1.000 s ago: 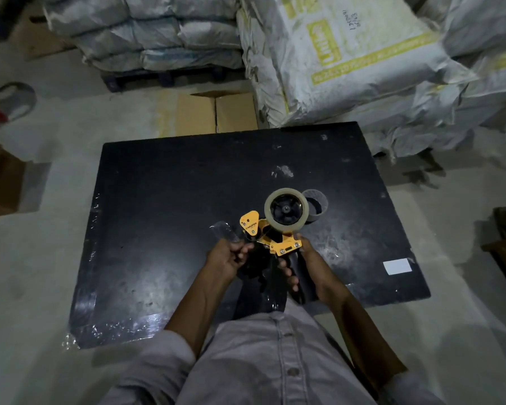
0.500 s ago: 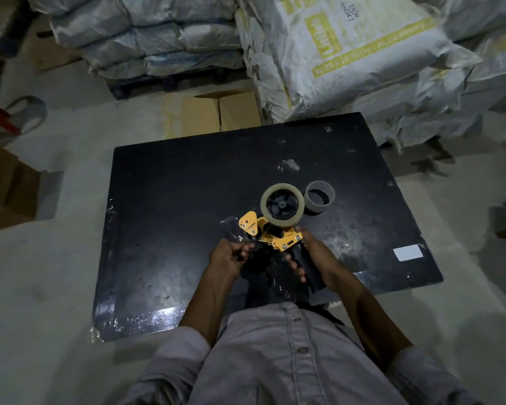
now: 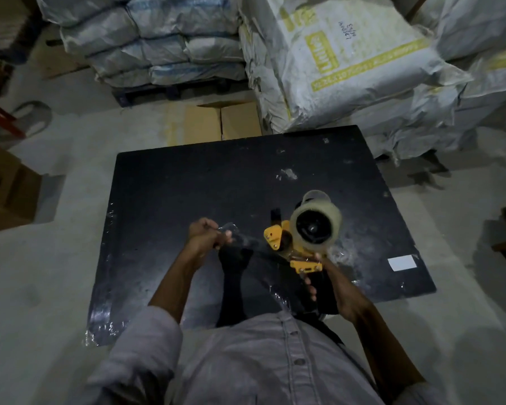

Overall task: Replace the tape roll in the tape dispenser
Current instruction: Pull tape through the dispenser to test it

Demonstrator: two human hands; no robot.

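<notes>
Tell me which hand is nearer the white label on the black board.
Right. The right hand holds the dispenser by its handle, just left of the white label. The left hand pinches clear tape further left, beyond the dispenser.

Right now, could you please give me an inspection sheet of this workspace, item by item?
Surface: black board lying on the concrete floor, scuffed, with clear film scraps along its edges.
Job's things: yellow tape dispenser with a tape roll mounted on it; a second, thin roll sits partly hidden behind it.
Clutter: white label on the board's right side.
Grippers: right hand grips the dispenser's handle; left hand pinches a clear tape strip.
Cables: nothing seen.
Surroundings: stacked white sacks beyond the board, cardboard box at its far edge.
</notes>
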